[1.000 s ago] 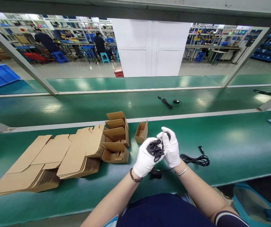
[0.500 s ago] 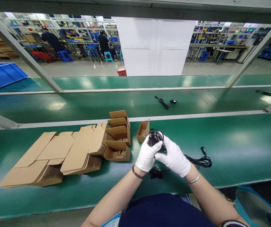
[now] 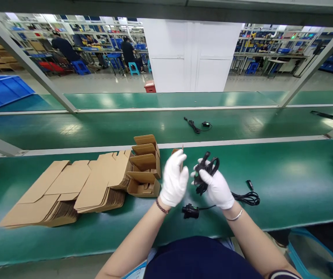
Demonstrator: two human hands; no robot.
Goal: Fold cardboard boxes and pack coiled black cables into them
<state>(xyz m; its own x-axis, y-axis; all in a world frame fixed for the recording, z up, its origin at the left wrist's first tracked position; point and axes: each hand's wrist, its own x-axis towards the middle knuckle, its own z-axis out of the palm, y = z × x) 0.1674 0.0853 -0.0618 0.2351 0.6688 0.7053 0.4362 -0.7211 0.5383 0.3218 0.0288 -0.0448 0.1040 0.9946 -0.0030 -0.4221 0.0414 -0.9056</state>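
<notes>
Both my hands wear white gloves. My right hand is closed around a coiled black cable bundle, held above the green bench. My left hand has let go of the bundle and reaches toward a small open cardboard box that it mostly hides; its fingers are loosely curled with nothing visible in them. A second black device lies on the bench just below my hands, its cable running off to the right.
A row of folded-up small boxes stands left of my hands, beside stacks of flat cardboard blanks. Another black cable lies on the far conveyor belt. Metal frame posts rise behind. Other people sit at distant benches.
My left hand released the cable bundle and moved left toward the small box. My right hand kept the bundle and lifted it slightly to the right.
</notes>
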